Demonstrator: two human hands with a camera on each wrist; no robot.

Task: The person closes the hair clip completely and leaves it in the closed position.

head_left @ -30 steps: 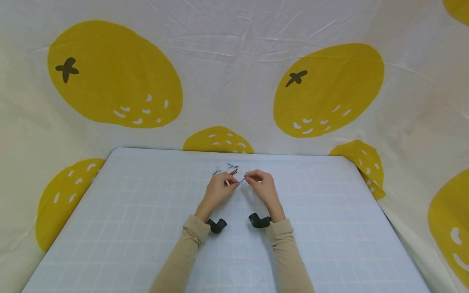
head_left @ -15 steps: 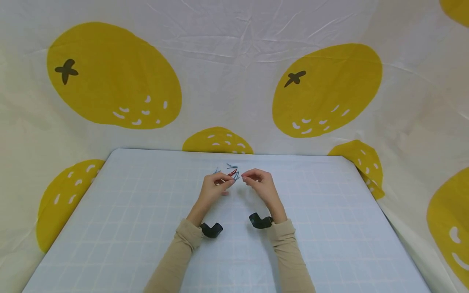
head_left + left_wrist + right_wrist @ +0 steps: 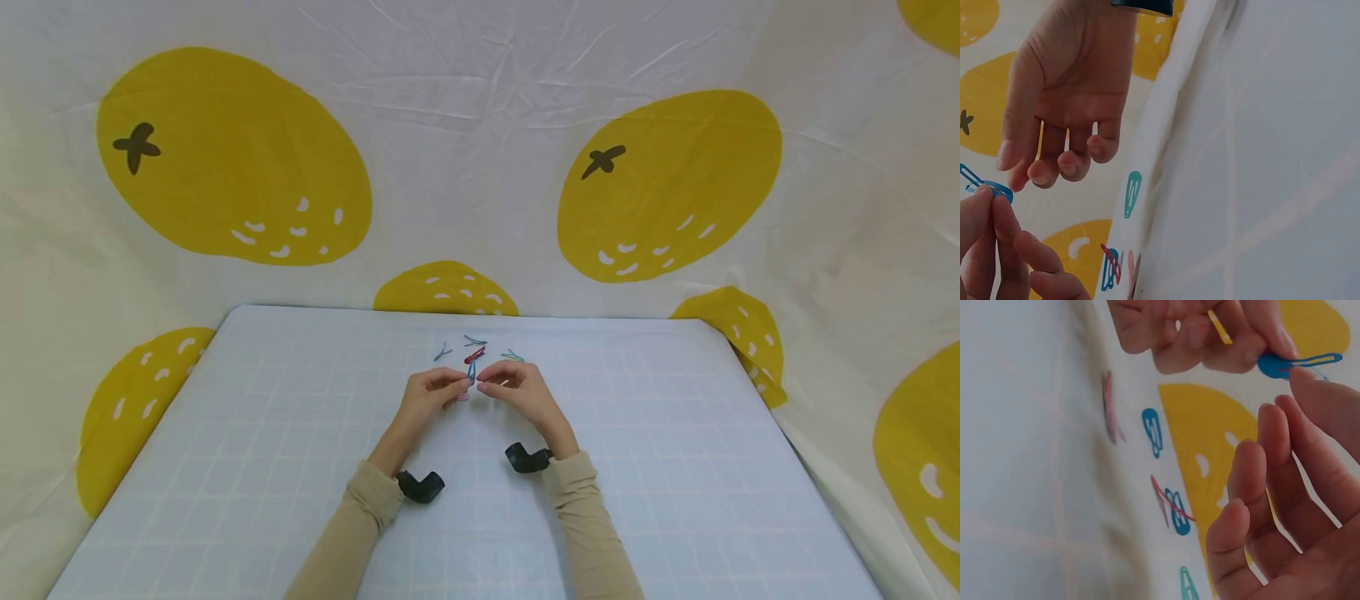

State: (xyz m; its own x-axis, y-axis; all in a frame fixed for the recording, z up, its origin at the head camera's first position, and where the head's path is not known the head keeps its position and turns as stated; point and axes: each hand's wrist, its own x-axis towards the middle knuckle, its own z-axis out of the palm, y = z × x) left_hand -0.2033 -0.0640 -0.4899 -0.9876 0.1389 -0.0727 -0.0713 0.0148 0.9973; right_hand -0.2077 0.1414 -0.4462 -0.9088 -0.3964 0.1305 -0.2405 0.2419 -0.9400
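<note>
My left hand (image 3: 426, 402) pinches a blue snap hair clip (image 3: 472, 371) between thumb and forefinger, above the table. In the left wrist view the same clip (image 3: 1001, 190) is held near its wide end, its narrow end pointing away. My right hand (image 3: 529, 402) is close on the other side, thumb and forefinger near the clip but seemingly apart from it. Its other fingers (image 3: 1247, 465) are loosely bent in the right wrist view. Beyond the hands lie a red hair clip (image 3: 475, 356), blue clips (image 3: 474, 341) and a green clip (image 3: 513, 356).
A pink clip (image 3: 462, 397) lies beside the left fingertips. Another blue clip (image 3: 442, 352) lies left of the red one. A pale checked cloth covers the table (image 3: 675, 467); a lemon-patterned curtain (image 3: 465, 200) hangs behind. Each wrist wears a black camera (image 3: 422, 487).
Both hands have shifted left and slightly nearer. The blue clip, once between both hands, stays in the left fingers and now points upward. The green clip shows fully beyond the right hand.
</note>
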